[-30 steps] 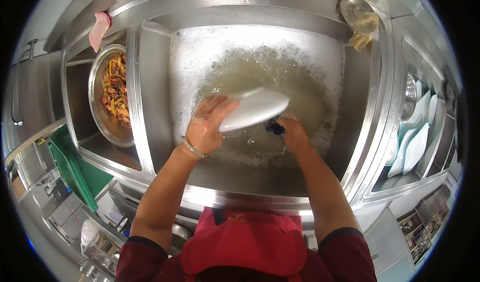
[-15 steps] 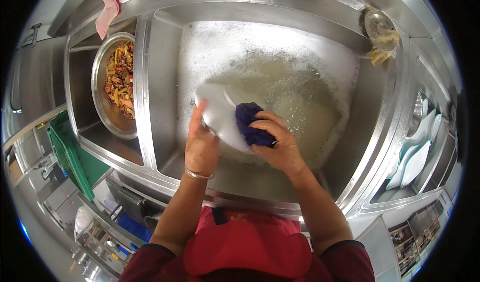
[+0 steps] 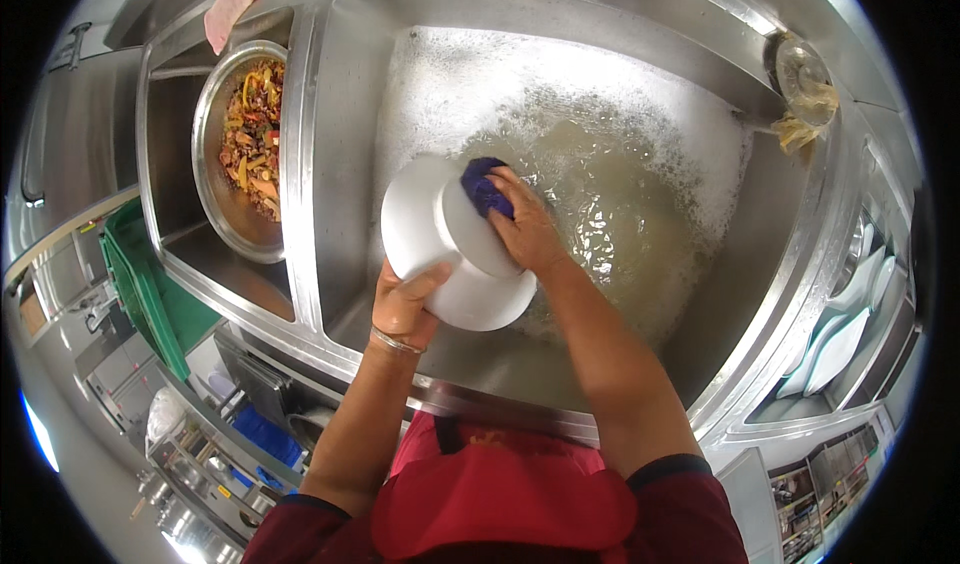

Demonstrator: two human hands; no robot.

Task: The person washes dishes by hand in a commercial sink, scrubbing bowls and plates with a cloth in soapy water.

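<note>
A white bowl point(image 3: 412, 216) is held tilted above the soapy water point(image 3: 610, 194), its outer side and base ring toward me. My left hand point(image 3: 402, 306) grips its lower left part, the thumb lying across the white surface. In my right hand point(image 3: 528, 232) is a bunched dark blue-purple scrubbing cloth point(image 3: 484, 186), pressed to the bowl's upper right side. The fingertips of the right hand curl over the cloth and partly hide it. White foam point(image 3: 470, 59) rings the water in the large steel sink point(image 3: 345, 164).
In the left basin stands a steel bowl point(image 3: 207, 169) of food scraps. A pink cloth point(image 3: 230, 9) lies on the rim behind it. At the far right corner sits a round strainer point(image 3: 803, 72) with yellowish scraps. White dishes point(image 3: 838, 349) stack at right; a green bin point(image 3: 150, 284) is at left.
The white bowl has turned, so its base ring now shows. My left thumb has come across it, and the right hand with the cloth has moved up and left.
</note>
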